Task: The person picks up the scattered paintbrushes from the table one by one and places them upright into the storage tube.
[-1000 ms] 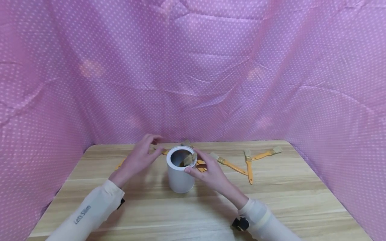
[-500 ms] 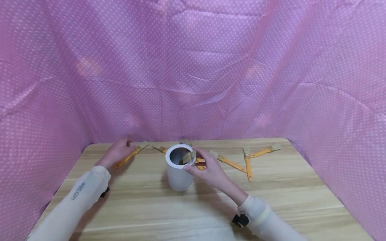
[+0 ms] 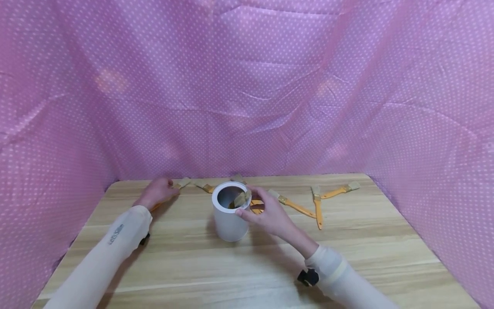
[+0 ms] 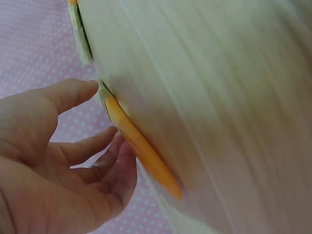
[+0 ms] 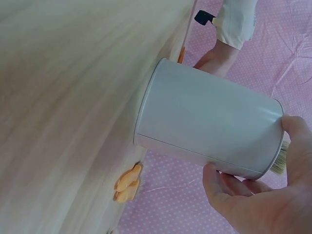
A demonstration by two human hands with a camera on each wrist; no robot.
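A white can stands upright on the wooden table, with the bristle end of a paintbrush showing inside its mouth. My right hand holds the can by its upper right side, thumb in front and fingers behind; the right wrist view shows fingers on the can wall. At the far left my left hand is over an orange-handled paintbrush lying on the table. In the left wrist view, thumb and fingers are spread apart, with fingertips at or against the orange handle.
Right of the can lie more paintbrushes: one slanted, one pointing forward and one farther right. Another brush lies left of the can, and bristles show behind it. A pink dotted curtain surrounds the table.
My left hand has moved left, away from the can's mouth, to the paintbrush at far left, and now covers most of its handle. The right hand stays on the can.
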